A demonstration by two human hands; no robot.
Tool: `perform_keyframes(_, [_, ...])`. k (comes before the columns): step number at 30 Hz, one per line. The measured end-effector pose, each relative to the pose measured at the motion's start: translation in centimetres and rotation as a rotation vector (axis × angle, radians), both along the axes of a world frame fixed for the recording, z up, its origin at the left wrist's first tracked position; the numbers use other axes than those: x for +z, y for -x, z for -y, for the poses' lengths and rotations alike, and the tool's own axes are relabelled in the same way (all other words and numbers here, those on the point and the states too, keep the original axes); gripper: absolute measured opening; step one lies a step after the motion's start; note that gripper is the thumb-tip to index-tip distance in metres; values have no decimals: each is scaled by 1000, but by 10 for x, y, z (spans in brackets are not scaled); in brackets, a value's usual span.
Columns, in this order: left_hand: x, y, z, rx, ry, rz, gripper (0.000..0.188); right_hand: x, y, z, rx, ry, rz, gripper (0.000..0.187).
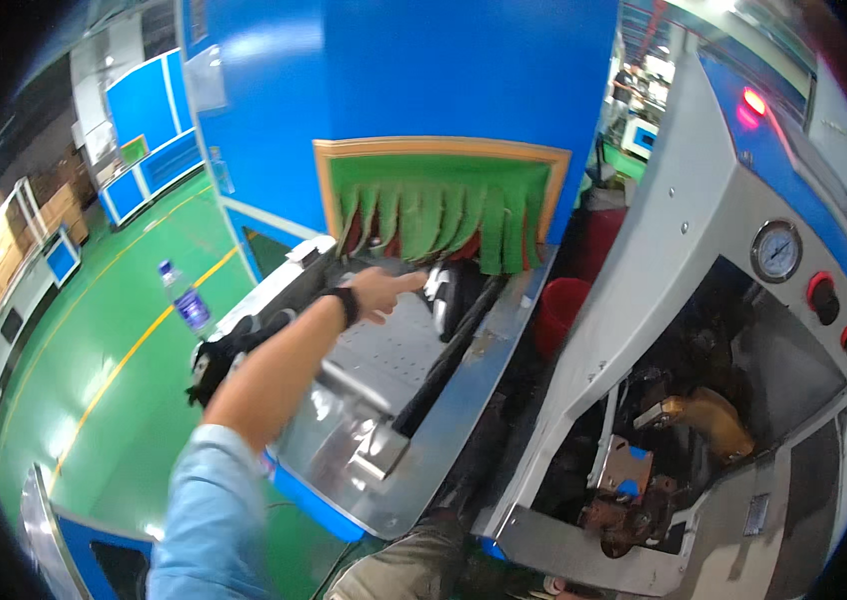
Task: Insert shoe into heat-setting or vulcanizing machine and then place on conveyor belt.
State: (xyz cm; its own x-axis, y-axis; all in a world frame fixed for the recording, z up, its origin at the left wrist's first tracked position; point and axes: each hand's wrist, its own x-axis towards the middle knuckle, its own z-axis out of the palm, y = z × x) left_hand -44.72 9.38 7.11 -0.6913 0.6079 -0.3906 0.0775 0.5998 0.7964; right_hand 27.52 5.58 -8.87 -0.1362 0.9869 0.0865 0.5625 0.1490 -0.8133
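Observation:
My left hand (382, 294) reaches out over the metal conveyor bed (384, 350), index finger stretched toward a black and white shoe (451, 300). Its fingertip is at or just short of the shoe's white side; contact cannot be made out. Nothing shows in the hand. The shoe lies lengthwise on the bed, just in front of a green strip curtain (444, 215) that hangs in the opening of a blue machine (464, 70). A dark band on the wrist and a light blue sleeve belong to the left arm. My right hand is out of the picture.
A grey machine (634, 260) with a pressure gauge (776, 250) and red-ringed knobs stands close on the right. Between the machines sits a red bin (562, 312). A water bottle (187, 298) and dark items (219, 365) stand along the bed's left edge.

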Motion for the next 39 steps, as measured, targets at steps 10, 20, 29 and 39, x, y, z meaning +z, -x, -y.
perform_keyframes(10, [-103,10,-78,69,-12,-560,73,-1,29,-25,163,-234,64,28])
perform_keyframes(20, [0,-237,161,-73,-637,56,63,63,80,5,444,78,-346,53])
perform_keyframes(29, [-58,-450,189,-516,-992,681,125,82,102,17,361,-864,-56,52])
perform_keyframes(39, [-46,-527,146,-287,-472,721,54,147,64,90,119,-211,-528,95])
